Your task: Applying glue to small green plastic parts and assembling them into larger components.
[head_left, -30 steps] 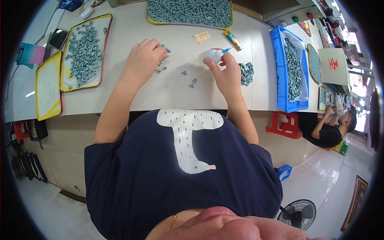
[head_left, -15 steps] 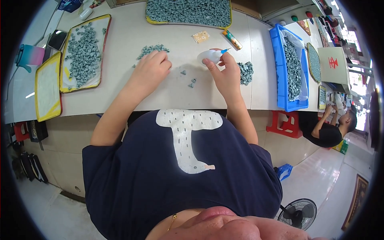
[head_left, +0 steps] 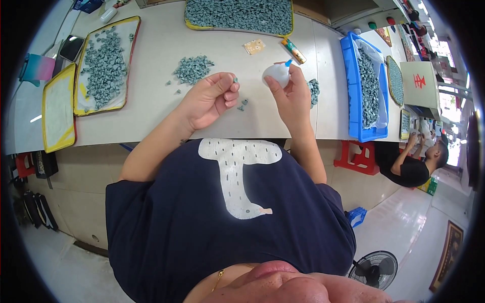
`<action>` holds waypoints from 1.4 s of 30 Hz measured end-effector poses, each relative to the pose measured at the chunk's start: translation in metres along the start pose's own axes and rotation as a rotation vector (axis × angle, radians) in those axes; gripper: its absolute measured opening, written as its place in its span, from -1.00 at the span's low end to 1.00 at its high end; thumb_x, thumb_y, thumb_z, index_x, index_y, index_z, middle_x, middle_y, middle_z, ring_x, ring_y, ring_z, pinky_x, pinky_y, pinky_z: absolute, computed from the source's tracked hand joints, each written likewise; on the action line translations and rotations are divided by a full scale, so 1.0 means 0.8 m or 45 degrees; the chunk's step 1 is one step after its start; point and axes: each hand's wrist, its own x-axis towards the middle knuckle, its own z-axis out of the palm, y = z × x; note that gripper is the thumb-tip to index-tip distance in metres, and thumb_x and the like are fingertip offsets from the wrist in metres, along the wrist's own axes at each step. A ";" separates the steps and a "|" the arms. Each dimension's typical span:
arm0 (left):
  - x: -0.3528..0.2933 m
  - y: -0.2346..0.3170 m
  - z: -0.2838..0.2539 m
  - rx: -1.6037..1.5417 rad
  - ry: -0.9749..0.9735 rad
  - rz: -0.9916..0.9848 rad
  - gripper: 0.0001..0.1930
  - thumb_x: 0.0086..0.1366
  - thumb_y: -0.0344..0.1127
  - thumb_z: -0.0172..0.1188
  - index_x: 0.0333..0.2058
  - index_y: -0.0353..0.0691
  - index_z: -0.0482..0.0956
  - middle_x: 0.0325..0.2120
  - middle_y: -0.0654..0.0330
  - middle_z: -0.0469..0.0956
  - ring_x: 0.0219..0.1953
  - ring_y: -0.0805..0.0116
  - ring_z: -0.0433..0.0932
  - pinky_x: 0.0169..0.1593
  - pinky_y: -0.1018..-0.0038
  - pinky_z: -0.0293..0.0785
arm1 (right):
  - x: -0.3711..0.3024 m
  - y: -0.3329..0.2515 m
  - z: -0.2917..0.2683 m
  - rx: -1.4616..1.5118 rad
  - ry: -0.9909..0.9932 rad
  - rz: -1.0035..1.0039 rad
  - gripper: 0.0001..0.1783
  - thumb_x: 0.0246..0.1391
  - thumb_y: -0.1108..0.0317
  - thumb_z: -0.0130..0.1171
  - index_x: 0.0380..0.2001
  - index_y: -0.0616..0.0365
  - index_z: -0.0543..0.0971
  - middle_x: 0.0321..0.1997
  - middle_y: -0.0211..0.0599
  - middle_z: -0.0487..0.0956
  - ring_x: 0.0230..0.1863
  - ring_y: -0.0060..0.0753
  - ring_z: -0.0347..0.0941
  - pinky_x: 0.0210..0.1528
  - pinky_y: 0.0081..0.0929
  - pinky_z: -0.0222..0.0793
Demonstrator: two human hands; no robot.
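Observation:
Between the thumb and forefinger of my left hand (head_left: 214,98) is a small grey-green piece (head_left: 236,80), raised above the table. My right hand (head_left: 292,96) is closed round a white squeeze bottle (head_left: 276,75) with a blue nozzle (head_left: 288,62) tilted up and right. A heap of grey-green pieces (head_left: 193,69) lies just beyond my left hand. A few loose pieces (head_left: 243,104) sit between my hands. Another heap (head_left: 314,92) is partly hidden behind my right hand.
At the left lie a yellow-rimmed tray of pieces (head_left: 105,70) and a second yellow-edged tray (head_left: 59,108). A full tray (head_left: 240,17) stands at the back, a blue crate (head_left: 355,91) at the right. A patterned packet (head_left: 254,47) and an orange-and-green tube (head_left: 294,51) lie ahead.
My left hand has come away from the heap toward the middle and turned, with a small piece now pinched in it. My right hand and the bottle have shifted slightly right, the nozzle pointing more upward.

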 end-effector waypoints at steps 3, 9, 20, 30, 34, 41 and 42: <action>0.002 0.001 -0.010 -0.032 0.012 0.035 -0.84 0.31 -0.26 0.12 -0.26 -0.23 0.44 -0.40 0.28 0.44 -0.44 0.52 0.31 -0.32 0.58 0.32 | 0.007 -0.005 -0.006 -0.254 0.021 -0.261 -0.63 0.00 0.46 0.29 -0.09 0.22 0.47 -0.16 -0.25 0.56 -0.18 -0.39 0.47 -0.13 -0.49 0.40; 0.000 0.006 -0.017 -0.037 0.039 0.053 -0.87 0.37 -0.25 0.03 -0.25 -0.17 0.37 -0.43 0.35 0.33 -0.41 0.52 0.28 -0.34 0.58 0.26 | 0.013 -0.017 -0.008 -0.469 0.038 -0.470 -0.59 -0.16 0.44 0.37 -0.15 0.16 0.55 -0.23 -0.26 0.58 -0.22 -0.25 0.45 -0.16 -0.40 0.38; -0.005 0.017 -0.030 -0.179 0.019 0.059 -0.92 0.40 -0.32 -0.05 -0.27 -0.16 0.38 -0.41 0.31 0.35 -0.38 0.46 0.29 -0.34 0.53 0.25 | 0.010 -0.035 0.005 -0.777 -0.015 -0.592 -0.59 -0.23 0.29 0.38 -0.20 0.03 0.59 -0.33 -0.43 0.58 -0.25 -0.34 0.44 -0.21 -0.39 0.28; -0.008 0.023 -0.038 -0.156 0.053 0.073 -0.91 0.41 -0.33 -0.08 -0.27 -0.18 0.36 -0.41 0.30 0.34 -0.38 0.46 0.28 -0.34 0.52 0.25 | 0.018 -0.044 0.018 -0.966 0.017 -0.681 -0.60 -0.23 0.28 0.36 -0.20 -0.10 0.61 -0.33 -0.52 0.59 -0.28 -0.43 0.44 -0.21 -0.41 0.21; -0.010 0.025 -0.039 -0.136 0.053 0.078 -0.91 0.41 -0.33 -0.09 -0.28 -0.18 0.35 -0.40 0.30 0.33 -0.39 0.46 0.27 -0.34 0.52 0.25 | 0.018 -0.043 0.024 -0.990 0.021 -0.698 -0.61 -0.24 0.29 0.37 -0.21 -0.11 0.62 -0.33 -0.54 0.58 -0.28 -0.45 0.44 -0.20 -0.40 0.19; -0.014 0.029 -0.042 -0.080 0.067 0.080 -0.91 0.41 -0.34 -0.09 -0.30 -0.18 0.33 -0.40 0.30 0.32 -0.40 0.47 0.26 -0.34 0.53 0.25 | 0.017 -0.050 0.031 -1.033 0.021 -0.699 -0.61 -0.26 0.32 0.37 -0.22 -0.11 0.62 -0.34 -0.55 0.58 -0.27 -0.47 0.44 -0.19 -0.41 0.17; -0.015 0.029 -0.041 -0.075 0.075 0.078 -0.91 0.41 -0.34 -0.09 -0.30 -0.18 0.33 -0.40 0.30 0.32 -0.40 0.47 0.26 -0.34 0.53 0.25 | 0.017 -0.051 0.032 -1.040 0.028 -0.704 -0.61 -0.26 0.33 0.37 -0.23 -0.11 0.62 -0.34 -0.55 0.58 -0.27 -0.47 0.44 -0.19 -0.41 0.17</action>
